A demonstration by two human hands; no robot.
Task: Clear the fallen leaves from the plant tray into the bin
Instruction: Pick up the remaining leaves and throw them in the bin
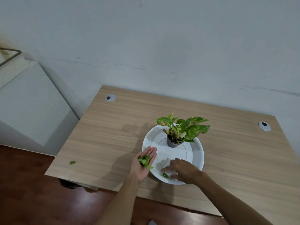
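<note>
**Leaves gathered over the tray**

Wooden bench (113,127) carries a white tray (197,158) with a potted plant (177,135). Left hand (144,163), palm up and released, cups leaves (144,161). Right hand (183,171), fingers spread, rests beside a leaf (165,175) in the tray's near part.

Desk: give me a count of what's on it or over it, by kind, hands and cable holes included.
Plant pot: 1
White tray: 1
Cable holes: 2
Hands, left hand, right hand: 2
Loose leaves outside the palm: 2
Leaf pile: 1
Total: 9
</note>
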